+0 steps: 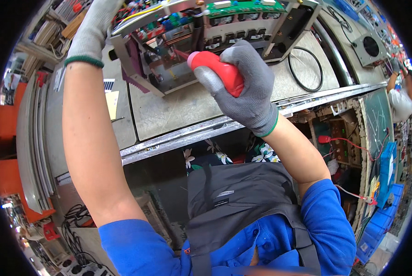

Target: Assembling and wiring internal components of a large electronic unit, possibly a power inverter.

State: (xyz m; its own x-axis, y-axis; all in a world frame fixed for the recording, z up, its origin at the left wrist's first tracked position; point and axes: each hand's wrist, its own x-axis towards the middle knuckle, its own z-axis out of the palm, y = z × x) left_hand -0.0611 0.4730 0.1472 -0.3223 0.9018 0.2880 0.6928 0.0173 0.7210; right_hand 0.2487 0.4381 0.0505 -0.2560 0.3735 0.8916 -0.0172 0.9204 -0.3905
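My right hand point(252, 89), in a grey knit glove with a green cuff, is closed around a red rounded tool grip point(218, 66) with a pink end. The rest of that tool is hidden, so its exact kind is unclear. It is held in front of an open metal equipment chassis point(176, 87) on the bench. Inside the chassis are a green circuit board point(245, 8), wires and black components. My left hand point(93, 34), gloved alike, reaches to the chassis's left far corner. Its fingers run out of the picture at the top.
Near the chassis, a black cable loop point(321, 69) and a yellow paper point(112, 104) lie on the metal bench point(169, 117). A grey box with a round fan point(370, 48) stands farther right. Another person point(402, 105) is at the right edge. Blue bins point(376, 230) are low right.
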